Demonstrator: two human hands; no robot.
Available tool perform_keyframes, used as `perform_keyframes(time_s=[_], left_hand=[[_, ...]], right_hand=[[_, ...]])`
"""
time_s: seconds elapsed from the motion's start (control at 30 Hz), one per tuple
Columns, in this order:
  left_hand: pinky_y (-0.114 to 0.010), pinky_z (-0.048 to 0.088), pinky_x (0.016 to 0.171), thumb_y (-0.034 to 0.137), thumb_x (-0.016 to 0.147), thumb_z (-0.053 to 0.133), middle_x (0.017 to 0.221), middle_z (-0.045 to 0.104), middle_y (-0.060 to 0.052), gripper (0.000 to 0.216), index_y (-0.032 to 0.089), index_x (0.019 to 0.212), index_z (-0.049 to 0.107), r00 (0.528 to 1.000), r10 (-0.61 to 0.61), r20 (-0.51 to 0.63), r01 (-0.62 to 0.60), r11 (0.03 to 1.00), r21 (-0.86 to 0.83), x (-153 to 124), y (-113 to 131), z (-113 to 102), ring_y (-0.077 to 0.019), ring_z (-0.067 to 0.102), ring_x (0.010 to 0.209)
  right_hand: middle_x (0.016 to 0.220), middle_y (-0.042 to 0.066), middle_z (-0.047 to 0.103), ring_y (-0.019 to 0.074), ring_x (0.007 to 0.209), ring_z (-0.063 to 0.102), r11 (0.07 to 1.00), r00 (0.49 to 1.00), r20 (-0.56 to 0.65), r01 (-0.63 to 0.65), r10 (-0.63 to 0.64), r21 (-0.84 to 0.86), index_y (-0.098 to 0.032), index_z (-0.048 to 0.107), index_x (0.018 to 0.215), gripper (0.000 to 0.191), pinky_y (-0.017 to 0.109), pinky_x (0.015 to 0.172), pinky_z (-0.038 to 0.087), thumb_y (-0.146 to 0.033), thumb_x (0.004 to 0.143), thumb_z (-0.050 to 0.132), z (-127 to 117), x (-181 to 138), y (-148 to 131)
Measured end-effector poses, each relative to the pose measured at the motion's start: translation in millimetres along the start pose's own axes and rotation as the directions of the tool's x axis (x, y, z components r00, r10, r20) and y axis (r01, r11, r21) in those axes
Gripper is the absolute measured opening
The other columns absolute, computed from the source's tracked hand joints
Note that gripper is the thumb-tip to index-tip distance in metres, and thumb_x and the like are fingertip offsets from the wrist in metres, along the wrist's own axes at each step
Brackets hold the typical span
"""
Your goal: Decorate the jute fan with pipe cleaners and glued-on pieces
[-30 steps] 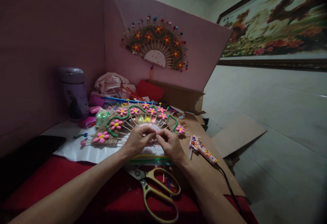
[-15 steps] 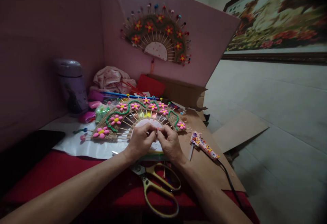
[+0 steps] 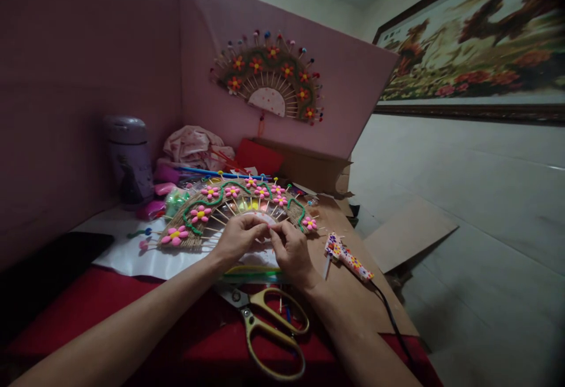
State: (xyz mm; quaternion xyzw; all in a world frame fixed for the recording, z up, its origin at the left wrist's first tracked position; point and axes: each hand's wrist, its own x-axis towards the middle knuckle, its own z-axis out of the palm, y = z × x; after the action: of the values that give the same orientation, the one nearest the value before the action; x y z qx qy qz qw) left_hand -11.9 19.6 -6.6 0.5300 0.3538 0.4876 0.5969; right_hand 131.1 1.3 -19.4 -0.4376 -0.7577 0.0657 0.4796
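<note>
My left hand and my right hand meet fingertip to fingertip over the white half-round centre of a craft fan. Both are closed in a pinch; a tiny reddish bit shows between the fingertips, too small to name. The fan lies on the table, wrapped in brown twine, with pink clay flowers, a wavy green cord and sticks tipped with coloured balls. Large gold-handled scissors rest just below my hands, handles toward me.
A flower-patterned glue gun lies on brown cardboard to the right, its cord trailing forward. At the left stands a purple flask near packets of pink clay. A finished-looking fan hangs on the pink board behind.
My view has tilted up slightly, so the scene sits a little lower. My hands stay pinched together over the fan's centre, with only small finger movements.
</note>
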Motion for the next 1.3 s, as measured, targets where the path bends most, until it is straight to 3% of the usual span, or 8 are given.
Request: perform_keyframes(time_s=[0.3, 0.4, 0.5, 0.57, 0.7, 0.8, 1.13, 1.3], left_hand=[[-0.027, 0.052, 0.059, 0.036, 0.064, 0.072, 0.062, 0.061, 0.000, 0.027, 0.013, 0.076, 0.065, 0.998, -0.041, 0.055, 0.043, 0.999, -0.031, -2, 5, -1, -0.0110, 0.058, 0.058], [-0.026, 0.050, 0.058, 0.034, 0.071, 0.065, 0.072, 0.063, -0.003, 0.019, 0.015, 0.078, 0.067, 0.984, 0.169, 0.061, -0.178, 0.955, 0.239, -1, 3, -4, -0.0127, 0.058, 0.064], [-0.025, 0.047, 0.066, 0.025, 0.076, 0.059, 0.073, 0.064, -0.003, 0.012, 0.017, 0.074, 0.068, 0.897, 0.422, 0.130, -0.420, 0.726, 0.545, 0, 1, -8, -0.0134, 0.057, 0.069], [-0.025, 0.046, 0.067, 0.023, 0.077, 0.056, 0.068, 0.063, -0.003, 0.014, 0.017, 0.071, 0.068, 0.871, 0.460, 0.174, -0.461, 0.638, 0.617, 0, 1, -10, -0.0129, 0.056, 0.067], [-0.023, 0.048, 0.051, 0.032, 0.078, 0.056, 0.065, 0.061, -0.003, 0.020, 0.015, 0.074, 0.065, 0.958, 0.257, 0.131, -0.288, 0.851, 0.440, -3, 3, -8, -0.0122, 0.057, 0.056], [-0.022, 0.048, 0.045, 0.037, 0.074, 0.059, 0.062, 0.060, -0.001, 0.024, 0.014, 0.075, 0.063, 0.983, 0.155, 0.099, -0.176, 0.947, 0.268, -5, 4, -4, -0.0114, 0.056, 0.050], [-0.022, 0.051, 0.057, 0.031, 0.075, 0.060, 0.076, 0.064, -0.005, 0.018, 0.015, 0.078, 0.068, 0.938, 0.336, 0.085, -0.337, 0.829, 0.446, -1, -3, -9, -0.0134, 0.059, 0.066], [-0.023, 0.050, 0.049, 0.034, 0.071, 0.063, 0.064, 0.061, -0.001, 0.020, 0.014, 0.072, 0.062, 0.987, 0.157, 0.037, -0.161, 0.963, 0.217, -3, 1, -4, -0.0119, 0.058, 0.055]], right_hand=[[0.078, 0.005, 0.057, 0.0173, 0.076, 0.053, 0.982, 0.988, -0.012, 0.154, -0.156, -0.108, -0.017, 0.056, 0.084, 0.015, 0.028, 0.070, 0.040, -0.015, 0.088, 0.042, -4, -1, 1], [0.078, 0.005, 0.057, 0.0172, 0.077, 0.053, 0.981, 0.987, 0.000, 0.162, -0.163, -0.107, -0.018, 0.056, 0.084, 0.015, 0.028, 0.070, 0.040, -0.014, 0.088, 0.042, -5, 0, 1], [0.078, 0.005, 0.057, 0.0171, 0.076, 0.053, 0.980, 0.988, 0.026, 0.154, -0.152, -0.124, -0.018, 0.055, 0.083, 0.016, 0.027, 0.068, 0.040, -0.015, 0.088, 0.041, -5, 1, 2], [0.078, 0.006, 0.058, 0.0171, 0.075, 0.053, 0.982, 0.989, 0.042, 0.146, -0.142, -0.124, -0.018, 0.055, 0.082, 0.016, 0.027, 0.068, 0.040, -0.016, 0.089, 0.041, -6, 1, 3], [0.080, 0.005, 0.060, 0.0166, 0.076, 0.055, 0.995, 0.995, 0.054, 0.089, -0.086, -0.045, -0.018, 0.056, 0.082, 0.016, 0.027, 0.068, 0.040, -0.020, 0.089, 0.042, -6, 3, 2], [0.078, 0.004, 0.060, 0.0158, 0.074, 0.055, 0.999, 0.998, 0.050, 0.046, -0.046, 0.000, -0.019, 0.056, 0.081, 0.016, 0.026, 0.066, 0.040, -0.020, 0.088, 0.042, -7, 4, 2], [0.074, 0.004, 0.060, 0.0152, 0.069, 0.055, 0.999, 0.996, 0.075, 0.041, -0.040, -0.011, -0.018, 0.055, 0.078, 0.017, 0.026, 0.064, 0.039, -0.021, 0.087, 0.042, -7, 4, 0], [0.070, 0.002, 0.061, 0.0139, 0.065, 0.054, 0.997, 0.999, 0.003, -0.041, 0.041, 0.061, -0.018, 0.058, 0.074, 0.015, 0.024, 0.059, 0.040, -0.022, 0.084, 0.047, -6, 5, -2]])
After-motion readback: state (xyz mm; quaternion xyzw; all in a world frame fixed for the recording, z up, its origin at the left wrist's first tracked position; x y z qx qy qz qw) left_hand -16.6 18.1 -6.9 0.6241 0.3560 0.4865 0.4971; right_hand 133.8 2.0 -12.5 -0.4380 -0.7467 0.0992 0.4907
